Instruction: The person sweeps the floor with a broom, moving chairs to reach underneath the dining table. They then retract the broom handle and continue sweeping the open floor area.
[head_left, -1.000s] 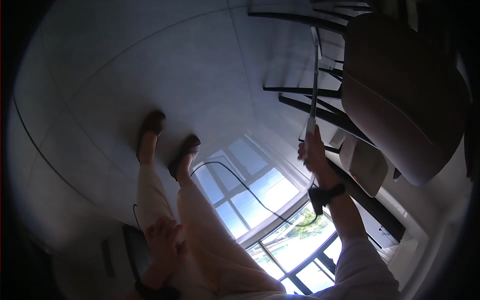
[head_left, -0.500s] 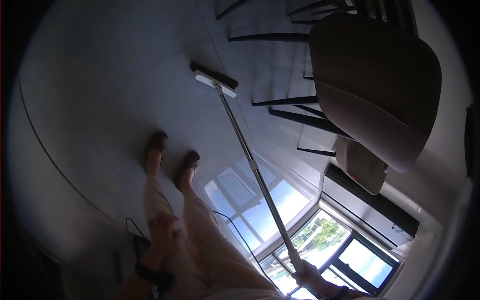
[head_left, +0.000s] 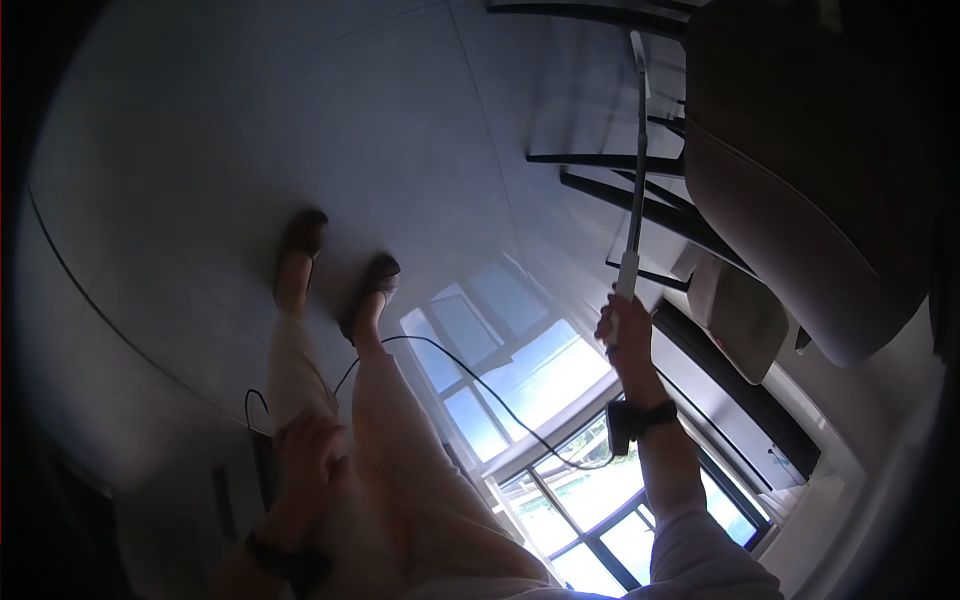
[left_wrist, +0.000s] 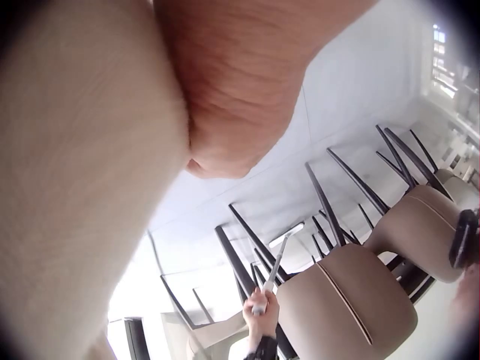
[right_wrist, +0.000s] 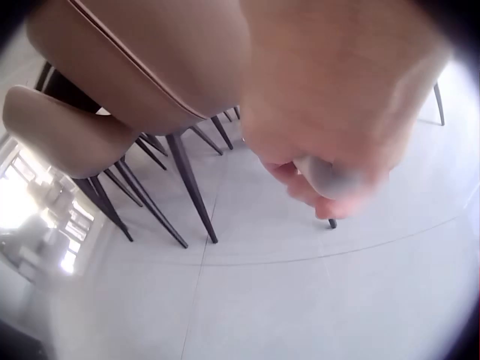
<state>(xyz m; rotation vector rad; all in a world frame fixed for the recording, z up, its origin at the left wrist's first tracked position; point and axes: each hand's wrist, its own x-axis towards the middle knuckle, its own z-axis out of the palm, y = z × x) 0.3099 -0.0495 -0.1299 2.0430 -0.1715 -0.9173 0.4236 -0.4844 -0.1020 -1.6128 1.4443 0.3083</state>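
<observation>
My right hand [head_left: 626,325] curls around the pale grip of a long-handled broom [head_left: 637,205], out to the right. The broom's grey pole runs away from me, and its narrow white head [left_wrist: 287,234] lies on the floor by the chair legs in the left wrist view. In the right wrist view the rounded grip end [right_wrist: 330,177] pokes out of the fist. My left hand [head_left: 308,455] rests on my pale trouser leg [head_left: 395,430] with loosely bent fingers and no object in it.
Brown upholstered chairs [head_left: 800,240] with thin dark legs [head_left: 640,222] stand along the right. A black cable [head_left: 490,385] loops from my right wrist across my legs. Large grey tiles [head_left: 400,130] make up the floor, and windows [head_left: 590,500] shine at the lower right.
The broom swung back toward me, its head out over the open floor, then returned forward and right among the chair legs. My left hand stayed on the leg.
</observation>
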